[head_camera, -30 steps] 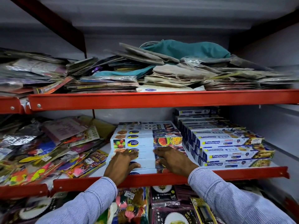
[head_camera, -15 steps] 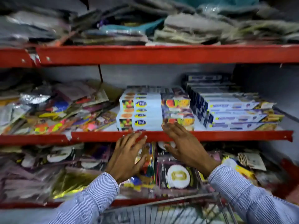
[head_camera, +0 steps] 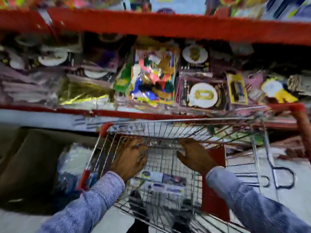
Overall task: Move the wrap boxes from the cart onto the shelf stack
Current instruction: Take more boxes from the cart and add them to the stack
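Note:
The picture is blurred by motion. A wire cart [head_camera: 168,120] with red corners stands against the red shelving. Inside it, near its bottom, lie white and blue wrap boxes [head_camera: 161,182]. My left hand [head_camera: 130,158] hangs over the cart's left half with fingers spread and nothing in it. My right hand [head_camera: 196,157] hovers over the right half, likewise spread and without a load. Both hands are above the boxes and apart from them. The stack of wrap boxes on the shelf shows only as a blurred strip at the top edge.
A red shelf beam [head_camera: 168,26] crosses the top. Below it a shelf holds party packets and round plates in plastic [head_camera: 203,95]. A brown cardboard box [head_camera: 30,165] and a clear bag of goods [head_camera: 74,165] sit on the floor left of the cart.
My view has swung down from the shelf stack to the cart. Both hands left the boxes on the shelf and dropped into the cart, holding nothing.

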### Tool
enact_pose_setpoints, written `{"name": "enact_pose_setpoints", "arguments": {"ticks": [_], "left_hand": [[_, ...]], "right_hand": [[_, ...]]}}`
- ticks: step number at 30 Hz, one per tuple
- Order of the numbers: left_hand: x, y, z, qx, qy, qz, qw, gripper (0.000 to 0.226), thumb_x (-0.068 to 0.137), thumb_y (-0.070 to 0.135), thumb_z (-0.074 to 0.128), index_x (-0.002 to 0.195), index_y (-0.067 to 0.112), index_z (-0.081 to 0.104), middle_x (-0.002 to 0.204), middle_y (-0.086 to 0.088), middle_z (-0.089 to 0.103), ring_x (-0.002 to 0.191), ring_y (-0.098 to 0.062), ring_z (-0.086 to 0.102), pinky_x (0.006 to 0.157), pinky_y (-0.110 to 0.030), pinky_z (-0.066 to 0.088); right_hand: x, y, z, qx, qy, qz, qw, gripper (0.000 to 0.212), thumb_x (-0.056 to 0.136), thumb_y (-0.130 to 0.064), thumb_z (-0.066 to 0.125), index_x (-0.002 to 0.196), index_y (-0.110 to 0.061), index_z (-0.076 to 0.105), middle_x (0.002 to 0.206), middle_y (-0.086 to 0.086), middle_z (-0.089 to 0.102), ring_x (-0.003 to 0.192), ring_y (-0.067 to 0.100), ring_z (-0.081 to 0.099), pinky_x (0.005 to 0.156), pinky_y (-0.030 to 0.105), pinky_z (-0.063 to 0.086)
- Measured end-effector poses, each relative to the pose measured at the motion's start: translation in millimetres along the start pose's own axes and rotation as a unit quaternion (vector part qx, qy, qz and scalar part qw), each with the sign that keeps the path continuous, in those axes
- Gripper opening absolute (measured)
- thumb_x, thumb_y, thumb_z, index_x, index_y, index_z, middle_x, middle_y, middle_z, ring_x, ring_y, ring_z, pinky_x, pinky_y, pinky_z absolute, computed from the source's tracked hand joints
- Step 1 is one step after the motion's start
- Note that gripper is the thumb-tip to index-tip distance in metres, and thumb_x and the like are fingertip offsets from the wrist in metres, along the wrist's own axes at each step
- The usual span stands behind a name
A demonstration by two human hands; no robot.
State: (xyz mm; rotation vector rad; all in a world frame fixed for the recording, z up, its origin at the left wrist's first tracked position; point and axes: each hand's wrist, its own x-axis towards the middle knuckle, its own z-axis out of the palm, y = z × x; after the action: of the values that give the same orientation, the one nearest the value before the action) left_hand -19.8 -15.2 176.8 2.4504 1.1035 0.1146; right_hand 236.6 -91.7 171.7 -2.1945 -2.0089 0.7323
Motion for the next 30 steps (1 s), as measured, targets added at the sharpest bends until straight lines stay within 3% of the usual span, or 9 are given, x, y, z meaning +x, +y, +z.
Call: {"name": "enact_pose_setpoints", "arguments": {"ticks": [6, 9, 12, 17, 21, 23, 27, 30], "left_hand": [[-19.3, -44.5, 75.3, -0.042, -0.073, -0.046, 0.995, 0.044, 0.086, 0.042, 0.041, 0.099, 0.013, 0.072, 0.112, -0.013, 0.069, 0.103, -0.034, 0.064, 0.087, -0.049, 0.054], [-19.3, -50.0, 92.2, -0.063, -0.085, 0.020, 0.994, 0.042, 0.088, 0.034, 0.039, 0.082, 0.006, 0.070, 0.090, -0.018, 0.071, 0.088, -0.031, 0.064, 0.080, -0.038, 0.047], [-18.1, -60.1, 101.9, -0.020, -0.120, 0.070, 0.990, 0.039, 0.087, 0.036, 0.038, 0.091, 0.012, 0.068, 0.098, -0.012, 0.067, 0.092, -0.029, 0.060, 0.082, -0.038, 0.043], [-11.5, -73.9, 137.9, 0.052, -0.199, 0.128, 0.970, 0.024, 0.084, 0.027, 0.057, 0.106, 0.023, 0.066, 0.106, 0.000, 0.066, 0.101, -0.024, 0.058, 0.084, -0.045, 0.052], [-7.2, -62.7, 165.4, 0.112, -0.272, 0.217, 0.931, 0.011, 0.086, 0.019, 0.058, 0.089, 0.015, 0.068, 0.090, -0.009, 0.071, 0.084, -0.031, 0.067, 0.066, -0.039, 0.055], [-8.2, -57.8, 183.4, 0.141, -0.309, 0.233, 0.911, 0.006, 0.084, 0.009, 0.059, 0.085, 0.010, 0.065, 0.082, -0.013, 0.070, 0.075, -0.035, 0.068, 0.057, -0.036, 0.047], [-3.8, -53.2, 215.6, 0.162, -0.361, 0.160, 0.905, 0.019, 0.088, 0.009, 0.058, 0.106, 0.004, 0.059, 0.100, -0.016, 0.067, 0.088, -0.037, 0.065, 0.060, -0.036, 0.036], [1.3, -52.0, 236.4, 0.150, -0.380, 0.082, 0.909, 0.035, 0.085, 0.009, 0.065, 0.117, 0.001, 0.055, 0.108, -0.019, 0.066, 0.095, -0.039, 0.065, 0.068, -0.039, 0.048]], "right_hand": [[30.0, 13.4, 143.2, 0.017, -0.207, 0.048, 0.977, 0.059, 0.096, -0.034, 0.050, 0.148, -0.017, 0.030, 0.149, 0.014, 0.042, 0.136, 0.032, 0.040, 0.108, 0.045, 0.041], [41.8, 15.1, 200.9, 0.016, -0.263, 0.063, 0.963, 0.059, 0.094, -0.033, 0.055, 0.146, -0.014, 0.033, 0.147, 0.017, 0.044, 0.132, 0.034, 0.044, 0.106, 0.042, 0.041], [47.2, 16.0, 232.5, -0.014, -0.293, 0.058, 0.954, 0.068, 0.092, -0.037, 0.059, 0.148, -0.014, 0.027, 0.149, 0.016, 0.039, 0.135, 0.034, 0.039, 0.108, 0.043, 0.039], [63.4, 28.6, 253.6, -0.021, -0.278, 0.025, 0.960, 0.061, 0.088, -0.042, 0.063, 0.138, -0.016, 0.042, 0.138, 0.012, 0.052, 0.126, 0.033, 0.051, 0.099, 0.041, 0.044], [69.1, 38.0, 242.0, -0.042, -0.267, -0.005, 0.963, 0.063, 0.090, -0.035, 0.061, 0.141, -0.009, 0.036, 0.138, 0.016, 0.053, 0.122, 0.035, 0.054, 0.100, 0.045, 0.046], [69.4, 41.3, 232.9, -0.048, -0.232, -0.022, 0.971, 0.057, 0.089, -0.033, 0.061, 0.137, -0.008, 0.040, 0.130, 0.018, 0.058, 0.113, 0.036, 0.058, 0.092, 0.045, 0.051], [71.8, 50.2, 212.0, -0.062, -0.165, -0.042, 0.983, 0.057, 0.088, -0.033, 0.063, 0.134, -0.006, 0.042, 0.123, 0.019, 0.061, 0.108, 0.036, 0.061, 0.085, 0.043, 0.052], [69.9, 58.6, 198.1, -0.068, -0.124, -0.048, 0.989, 0.063, 0.088, -0.037, 0.061, 0.139, -0.007, 0.038, 0.129, 0.019, 0.057, 0.116, 0.036, 0.056, 0.089, 0.042, 0.047]]}}
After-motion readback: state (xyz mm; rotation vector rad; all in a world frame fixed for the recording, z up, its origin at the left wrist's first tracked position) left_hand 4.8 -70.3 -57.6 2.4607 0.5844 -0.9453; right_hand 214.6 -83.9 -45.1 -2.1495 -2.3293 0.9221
